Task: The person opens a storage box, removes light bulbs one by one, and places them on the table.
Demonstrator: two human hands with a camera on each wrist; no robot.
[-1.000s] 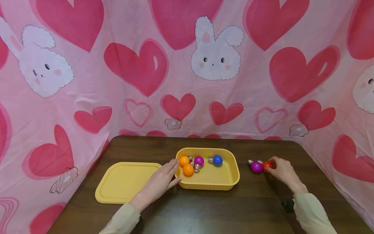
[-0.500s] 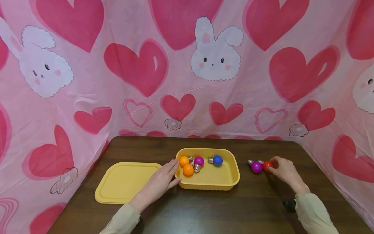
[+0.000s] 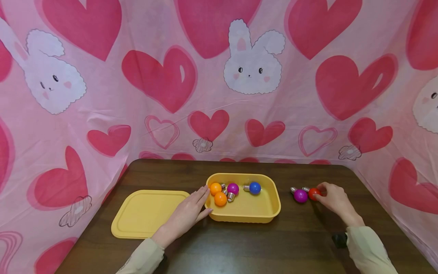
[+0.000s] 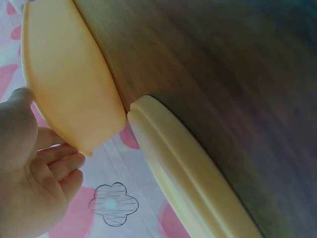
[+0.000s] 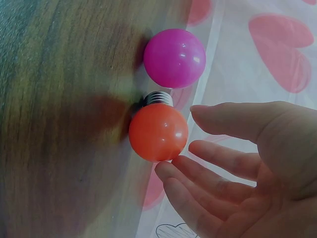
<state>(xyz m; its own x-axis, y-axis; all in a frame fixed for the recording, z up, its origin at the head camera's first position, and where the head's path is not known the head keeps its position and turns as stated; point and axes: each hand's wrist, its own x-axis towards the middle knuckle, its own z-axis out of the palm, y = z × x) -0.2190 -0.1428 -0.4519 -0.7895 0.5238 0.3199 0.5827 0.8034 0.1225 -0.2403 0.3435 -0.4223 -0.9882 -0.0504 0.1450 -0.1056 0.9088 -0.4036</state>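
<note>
My left hand (image 3: pixel 186 213) rests against the left end of a yellow plastic box (image 3: pixel 244 219), its fingers fairly straight and its thumb near the front corner. Inside the box lie two orange light bulbs (image 3: pixel 220 199), a purple one (image 3: pixel 233 188) and a blue one (image 3: pixel 254 188). On the table to the right, my right hand (image 3: pixel 335 201) is at a red light bulb (image 3: pixel 314 194). In the right wrist view, relaxed fingertips touch or nearly touch that red bulb (image 5: pixel 158 133), with the thumb slightly apart. A purple light bulb (image 3: pixel 300 196) lies beside it.
A yellow lid (image 3: pixel 147 213) lies flat to the left of the box, partly behind my left forearm. The dark wooden table (image 3: pixel 246 247) meets a pink curtain (image 3: pixel 212 95) with hearts and rabbits at the back and sides.
The red bulb and my right hand have shifted slightly to the right. My left hand and the box have stayed where they were.
</note>
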